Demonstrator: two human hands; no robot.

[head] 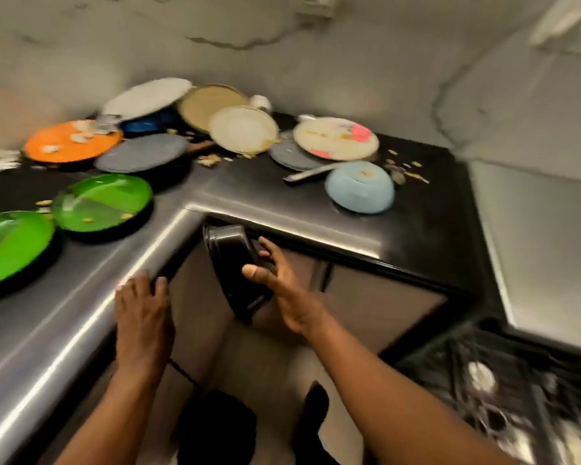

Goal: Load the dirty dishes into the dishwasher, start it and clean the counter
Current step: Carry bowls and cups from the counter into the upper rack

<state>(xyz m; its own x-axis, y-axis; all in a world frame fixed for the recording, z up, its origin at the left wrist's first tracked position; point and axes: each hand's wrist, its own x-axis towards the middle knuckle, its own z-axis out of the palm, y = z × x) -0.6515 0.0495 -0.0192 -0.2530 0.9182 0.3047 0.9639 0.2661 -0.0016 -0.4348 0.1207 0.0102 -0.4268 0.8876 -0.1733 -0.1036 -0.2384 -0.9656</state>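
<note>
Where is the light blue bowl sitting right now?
In the head view, the light blue bowl sits upside down on the right stretch of the counter, just in front of the cream plate.

A single wide-angle view is given, taken from the person's head and aimed forward and steeply down into the inner corner of the dark, glossy L-shaped bench (282, 193). The bench edge and both forearms are seen close below, the marbled wall behind is seen farther off, and straight lines are bowed towards the frame's borders.

Veined marble walls (282, 35), pale floor (265, 357)
</note>
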